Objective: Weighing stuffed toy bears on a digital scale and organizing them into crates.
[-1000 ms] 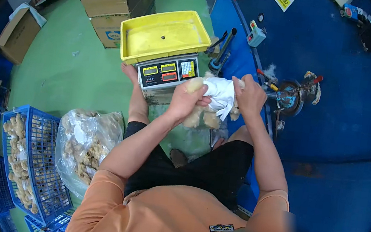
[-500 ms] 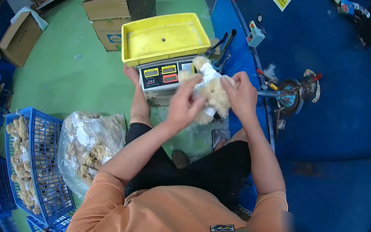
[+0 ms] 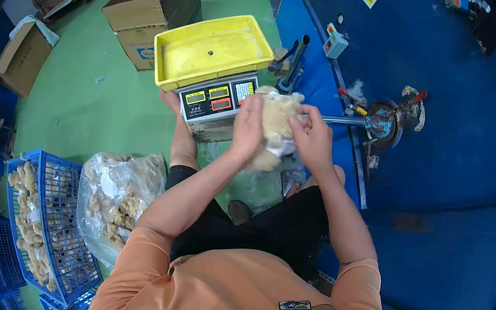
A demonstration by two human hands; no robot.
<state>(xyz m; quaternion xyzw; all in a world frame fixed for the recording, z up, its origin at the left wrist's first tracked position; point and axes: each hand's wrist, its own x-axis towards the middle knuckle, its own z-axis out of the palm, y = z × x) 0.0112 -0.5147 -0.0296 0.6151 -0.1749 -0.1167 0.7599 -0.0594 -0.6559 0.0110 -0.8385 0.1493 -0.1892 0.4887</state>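
A cream plush toy [image 3: 278,120] with white patches is held between my two hands in front of the scale, slightly blurred. My left hand [image 3: 248,131] presses along its left side, fingers straight and close together, the thumb hidden. On the other side, my right hand [image 3: 313,141] grips the toy's right edge with bent fingers and thumb. A metal tube [image 3: 344,121] sticks out from the blue machine [image 3: 447,148] just right of the toy. Beyond my hands, a digital scale [image 3: 217,100] carries a yellow tray [image 3: 211,51] with a small dark bit in it.
On the left, a blue basket [image 3: 70,220] of plush skins and a clear bag [image 3: 122,195] of more stand on the green floor. Cardboard boxes [image 3: 146,25] are farther back. A small switch box [image 3: 335,43] and upright dark pipes [image 3: 298,56] are by the machine's edge.
The plush toy has turned between my hands. My left hand has gone from loose, spread fingers to lying straight against it, and my right hand has moved slightly down and left.
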